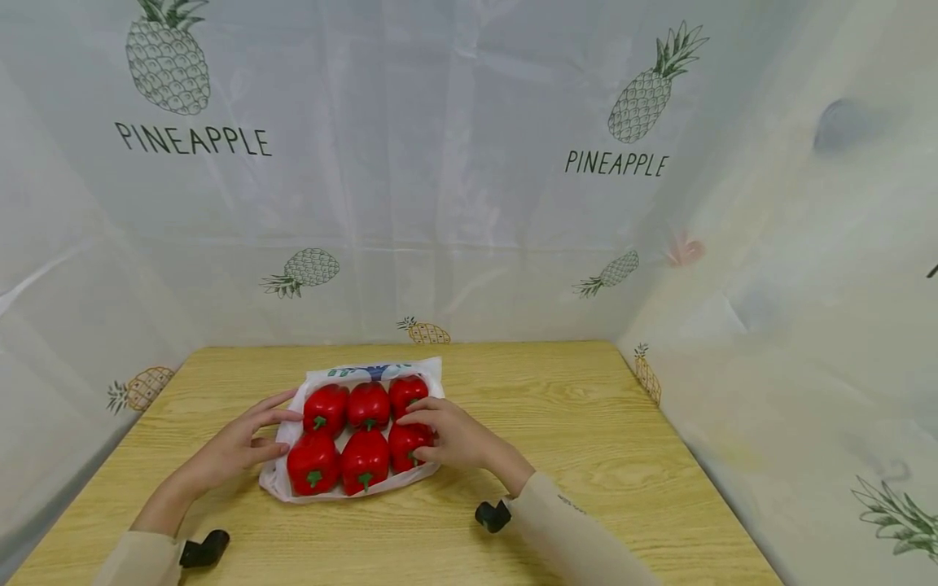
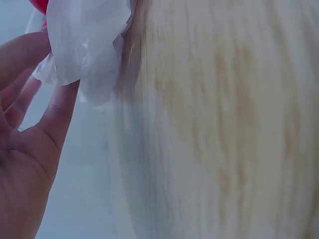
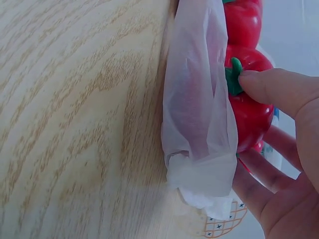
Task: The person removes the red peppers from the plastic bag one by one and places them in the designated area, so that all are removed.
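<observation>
Several glossy red bell peppers (image 1: 365,460) with green stems sit in two rows inside a white plastic bag (image 1: 274,482), its mouth turned upward on the table. My left hand (image 1: 233,443) lies along the bag's left side, fingers spread and fingertips against its edge. In the left wrist view, the thumb meets the crumpled plastic (image 2: 92,40). Over at the right end, my right hand (image 1: 462,437) grips the near right bell pepper (image 3: 251,119). Its thumb rests beside the green stem (image 3: 232,77), with the other fingers round the pepper's far side. That pepper still sits among the others.
The wooden table (image 1: 572,423) extends on both sides of the bag and in front of it. White sheeting (image 1: 454,179) printed with pineapples hangs behind the table and along both sides. A black wrist device (image 1: 205,549) sits at each sleeve cuff.
</observation>
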### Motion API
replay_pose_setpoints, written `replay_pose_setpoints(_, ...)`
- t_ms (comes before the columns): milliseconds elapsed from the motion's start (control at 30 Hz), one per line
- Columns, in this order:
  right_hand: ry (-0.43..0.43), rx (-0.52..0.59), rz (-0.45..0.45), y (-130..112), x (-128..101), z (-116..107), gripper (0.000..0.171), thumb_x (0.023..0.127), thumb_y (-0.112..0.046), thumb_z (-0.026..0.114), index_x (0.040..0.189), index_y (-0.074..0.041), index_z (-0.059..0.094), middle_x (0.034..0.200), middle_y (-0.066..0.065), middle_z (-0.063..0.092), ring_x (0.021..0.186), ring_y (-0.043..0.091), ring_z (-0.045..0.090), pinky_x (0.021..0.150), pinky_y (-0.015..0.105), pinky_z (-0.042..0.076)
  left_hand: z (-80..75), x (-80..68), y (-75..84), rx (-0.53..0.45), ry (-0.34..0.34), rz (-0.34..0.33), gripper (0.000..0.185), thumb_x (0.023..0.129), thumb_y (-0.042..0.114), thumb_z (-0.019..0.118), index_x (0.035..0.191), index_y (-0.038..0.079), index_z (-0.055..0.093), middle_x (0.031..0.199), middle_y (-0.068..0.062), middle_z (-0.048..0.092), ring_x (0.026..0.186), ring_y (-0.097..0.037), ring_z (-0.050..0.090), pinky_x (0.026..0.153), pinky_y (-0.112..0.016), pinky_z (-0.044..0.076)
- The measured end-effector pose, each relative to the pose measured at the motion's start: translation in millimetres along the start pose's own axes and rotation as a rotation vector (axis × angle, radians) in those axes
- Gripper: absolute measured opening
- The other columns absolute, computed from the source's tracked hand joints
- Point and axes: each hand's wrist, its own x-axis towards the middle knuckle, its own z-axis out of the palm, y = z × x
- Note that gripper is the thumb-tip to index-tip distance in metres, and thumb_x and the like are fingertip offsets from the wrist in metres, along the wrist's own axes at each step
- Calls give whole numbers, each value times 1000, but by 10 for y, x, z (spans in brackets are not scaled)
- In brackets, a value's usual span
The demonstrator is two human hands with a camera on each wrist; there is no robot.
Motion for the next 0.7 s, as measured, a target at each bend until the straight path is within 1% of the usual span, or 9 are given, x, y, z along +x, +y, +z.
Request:
replay_pose_setpoints(67, -4, -2, 2, 3, 2, 0, 47, 97, -17, 79, 143, -19, 68, 151, 4, 58, 137, 21, 52, 108, 25, 50, -1, -3, -4, -3, 1, 1, 44, 95, 0, 75, 137, -4, 63, 171, -1, 30, 137, 18, 38, 91, -19, 58)
replay_pose_setpoints(167, -9, 1, 6, 3, 0, -3, 47, 97, -16, 79, 143, -19, 67, 147, 2, 60, 133, 19, 53, 104, 22, 50, -4, -5, -9, -8, -4, 2, 45, 95, -1, 75, 138, -4, 63, 172, -2, 29, 138, 18, 37, 91, -19, 59)
replay_pose_setpoints(333, -9, 7, 3, 11, -2, 5, 50, 95, -13, 80, 143, -19, 67, 143, 1, 63, 130, 17, 54, 100, 20, 51, -4, -7, -13, 2, -3, 6, 44, 95, 0, 75, 137, -5, 63, 172, -7, 29, 138, 18, 37, 91, -19, 58)
replay_pose_setpoints(433, -8, 7, -3, 19, 0, 14, 52, 94, -12, 82, 143, -19, 67, 143, 1, 62, 130, 17, 54, 102, 21, 51, -2, -11, -9, -4, 1, -1, 44, 95, 0, 76, 137, -4, 64, 171, -7, 29, 138, 17, 38, 91, -19, 58)
replay_pose_setpoints(600, -15, 17, 14, 17, -1, 22, 55, 93, -13, 83, 144, -21, 66, 144, -1, 61, 134, 17, 53, 107, 24, 50, -2, -14, -8, -24, -6, 8, 44, 95, -1, 75, 137, -5, 63, 171, 3, 29, 138, 17, 38, 91, -20, 59)
replay_pose_setpoints(667, -16, 26, 22, 15, -3, 25, 56, 93, -13, 84, 145, -21, 65, 145, -1, 61, 134, 18, 52, 107, 25, 50, -4, -13, -12, -26, -11, 17, 44, 95, -2, 75, 137, -6, 62, 171, 3, 29, 138, 17, 38, 91, -20, 59)
replay_pose_setpoints(700, -12, 26, 23, 16, -6, 28, 56, 92, -13, 84, 144, -21, 65, 145, -1, 61, 134, 18, 52, 107, 26, 50, -3, -12, -11, -24, -11, 18, 44, 95, -2, 75, 137, -6, 63, 171, 1, 29, 138, 17, 38, 91, -20, 59)
